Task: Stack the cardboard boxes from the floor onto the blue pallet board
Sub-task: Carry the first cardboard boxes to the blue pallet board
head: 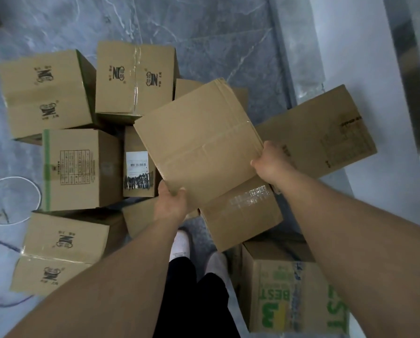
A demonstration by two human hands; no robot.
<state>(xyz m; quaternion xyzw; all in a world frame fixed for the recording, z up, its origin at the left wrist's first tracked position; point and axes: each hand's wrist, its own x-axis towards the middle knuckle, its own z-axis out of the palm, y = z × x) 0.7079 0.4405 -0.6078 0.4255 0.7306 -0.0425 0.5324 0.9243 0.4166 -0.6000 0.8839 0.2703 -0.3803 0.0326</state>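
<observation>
I am holding a plain cardboard box (199, 140) in the middle of the frame, up above the other boxes. My left hand (171, 202) grips its near corner, with my thumb on top and my other fingers hidden under it. My right hand (270, 163) grips its right edge; those fingers curl round the side, and I cannot see their tips.

Under my box, another taped box (243, 213) peeks out, partly covered. A big box (326, 135) lies at the right, half hidden by my arm. A box with a white label (138, 167) is squeezed in at the middle left. At the lower right, a box with green letters (292, 296) is cut off by the frame. Boxes with black logos (133, 79) sit at the upper left on the grey floor (204, 32). My white shoes (179, 242) show near the bottom middle.
</observation>
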